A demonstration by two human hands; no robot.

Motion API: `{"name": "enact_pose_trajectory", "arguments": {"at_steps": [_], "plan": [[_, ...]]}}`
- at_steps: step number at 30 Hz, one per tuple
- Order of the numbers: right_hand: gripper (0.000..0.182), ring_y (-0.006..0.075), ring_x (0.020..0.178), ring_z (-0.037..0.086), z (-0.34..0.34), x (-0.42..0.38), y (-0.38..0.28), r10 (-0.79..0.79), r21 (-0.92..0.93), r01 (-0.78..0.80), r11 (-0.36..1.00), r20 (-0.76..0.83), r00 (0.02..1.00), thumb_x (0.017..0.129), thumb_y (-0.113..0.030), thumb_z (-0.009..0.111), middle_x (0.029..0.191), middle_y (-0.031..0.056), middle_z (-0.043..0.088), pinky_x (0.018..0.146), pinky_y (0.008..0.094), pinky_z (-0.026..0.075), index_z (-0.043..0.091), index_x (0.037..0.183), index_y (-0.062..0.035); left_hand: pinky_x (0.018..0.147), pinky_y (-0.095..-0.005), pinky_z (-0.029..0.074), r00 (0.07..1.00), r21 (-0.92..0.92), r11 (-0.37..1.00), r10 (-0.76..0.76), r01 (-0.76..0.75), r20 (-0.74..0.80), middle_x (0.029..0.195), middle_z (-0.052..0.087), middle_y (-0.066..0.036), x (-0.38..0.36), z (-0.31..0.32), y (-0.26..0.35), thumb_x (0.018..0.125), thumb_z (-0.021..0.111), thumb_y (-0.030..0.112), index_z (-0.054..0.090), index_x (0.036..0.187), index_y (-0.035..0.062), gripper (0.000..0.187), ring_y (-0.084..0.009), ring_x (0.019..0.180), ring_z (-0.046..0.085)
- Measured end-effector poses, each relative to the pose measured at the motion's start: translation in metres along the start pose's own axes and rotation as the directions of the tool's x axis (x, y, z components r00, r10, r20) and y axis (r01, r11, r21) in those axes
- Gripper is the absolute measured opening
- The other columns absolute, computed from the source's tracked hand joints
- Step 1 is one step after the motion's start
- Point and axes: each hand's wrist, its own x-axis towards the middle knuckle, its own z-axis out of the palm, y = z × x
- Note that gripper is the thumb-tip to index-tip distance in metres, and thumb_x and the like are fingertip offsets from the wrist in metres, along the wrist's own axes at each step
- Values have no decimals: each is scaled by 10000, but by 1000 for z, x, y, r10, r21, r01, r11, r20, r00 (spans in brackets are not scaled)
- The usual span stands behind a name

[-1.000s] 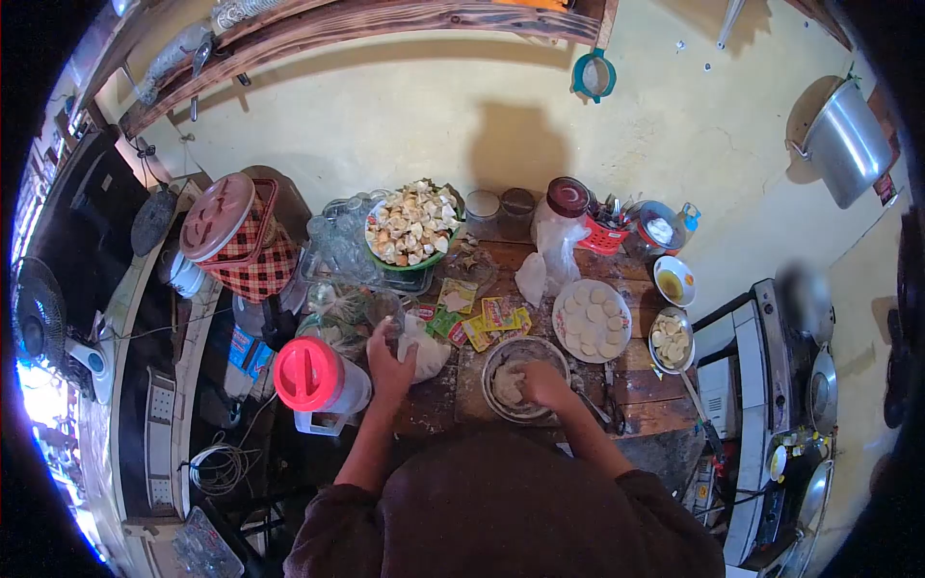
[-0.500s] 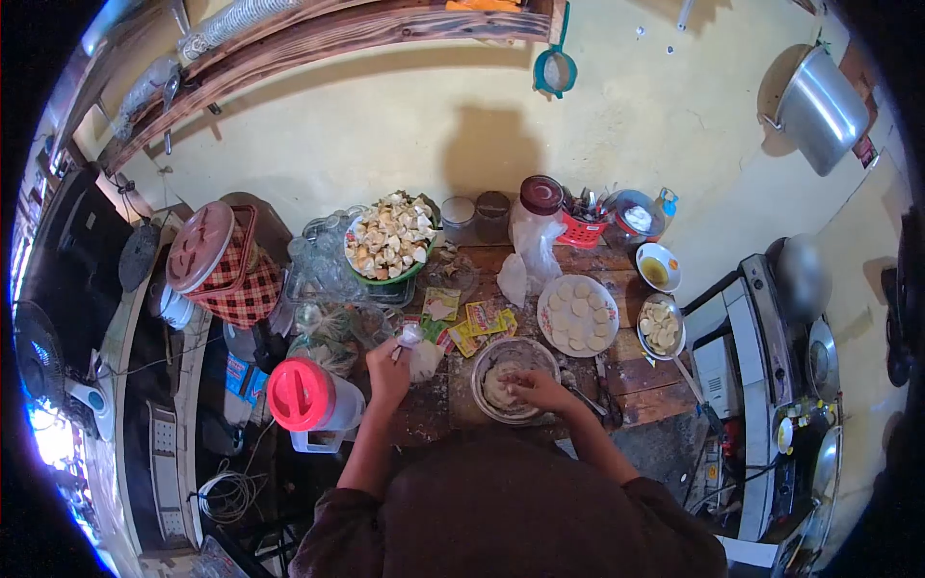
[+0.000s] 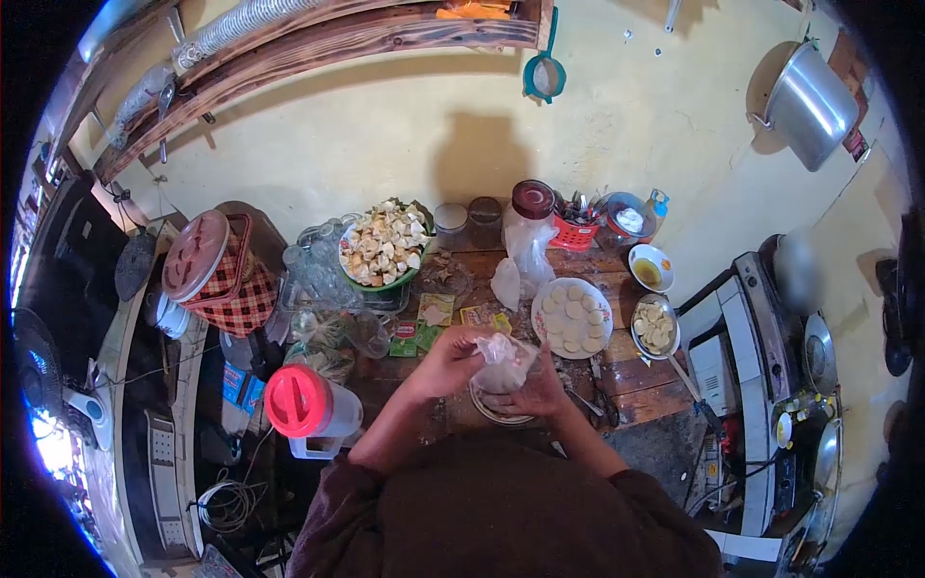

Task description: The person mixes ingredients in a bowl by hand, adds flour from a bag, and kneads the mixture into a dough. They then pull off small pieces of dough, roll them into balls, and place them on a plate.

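Above the metal bowl I hold a clear plastic bag of white powder. My left hand is closed on the bag's gathered neck. My right hand is pressed against the bag's other side and underside, its fingers partly hidden. The bag and hands cover most of the bowl, so the dough inside is out of sight. Just beyond my right hand lies a white plate bearing several flat round dough pieces.
Seasoning packets lie behind my left hand. A red-lidded pitcher stands at the left. A green bowl heaped with pale cut pieces stands at the back. To the right are a pan of slices and a bowl of yellow liquid.
My left hand has brought the bag from the table at left to over the bowl. My right hand has left the dough and moved up to the bag.
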Motion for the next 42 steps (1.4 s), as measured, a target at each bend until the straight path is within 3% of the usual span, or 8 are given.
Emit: {"name": "enact_pose_trajectory", "arguments": {"at_steps": [5,7,8,12,15,20,29,42], "plan": [[891,319,1101,491,-7,-36,-4,-186,285,209,935,-108,977,717,-738,391,1296,159,398,883,473,433,288,1336,-106,866,-275,414,911,-253,946,278,-204,305,991,617,-79,12,19,-24,791,472,-84,586,1006,-34,248,-128,937,559],[822,310,1084,504,-19,-48,-9,-156,147,178,973,-151,976,760,-683,416,1264,158,431,868,465,453,313,1319,-90,883,-286,405,955,-208,978,91,-32,282,1003,617,-77,7,24,-36,785,449,-85,578,1023,-35,275,-144,939,565],[716,304,1083,507,-23,-54,-9,-250,-77,240,968,-422,872,820,-583,434,1246,159,451,879,462,454,323,1310,-73,882,-288,407,956,-204,978,104,-47,276,1014,614,-72,8,23,-40,804,468,-55,566,1049,-33,265,-145,941,565],[594,311,1077,513,-11,-64,-13,-476,-277,387,880,-492,729,855,-425,479,1241,165,455,877,463,459,337,1297,-55,863,-276,418,987,-135,987,103,-87,121,1021,611,-67,7,21,-43,827,473,-27,560,1069,-24,257,-128,940,559],[580,283,1022,547,1,-78,-15,-563,-483,313,817,-554,613,819,-366,559,1183,154,505,846,419,474,383,1260,-34,847,-268,428,1000,-168,986,-8,5,-19,1016,612,-69,5,16,-64,845,475,0,563,1077,-6,248,-119,940,555],[521,223,948,570,2,-75,-15,-741,-775,146,615,-505,442,778,-132,615,1106,116,546,801,363,478,400,1241,-28,871,-300,448,930,-63,964,-267,260,-251,1002,612,-97,-1,7,-97,846,486,-8,551,1045,-7,209,-146,945,569],[537,212,946,570,-2,-73,-8,-806,-833,92,546,-492,331,718,-72,649,1075,106,562,809,341,469,427,1205,-19,786,-280,475,920,62,988,-108,141,-377,938,605,-83,-3,6,-112,703,520,-132,503,1025,-7,346,-153,886,588],[564,222,961,555,-2,-57,-3,-880,-888,123,443,-405,248,709,-20,637,1086,109,544,815,348,468,395,1218,-34,786,-284,469,886,226,963,-28,149,-463,877,617,-98,-1,9,-103,705,529,-117,513,955,-24,266,-155,875,601]]}}
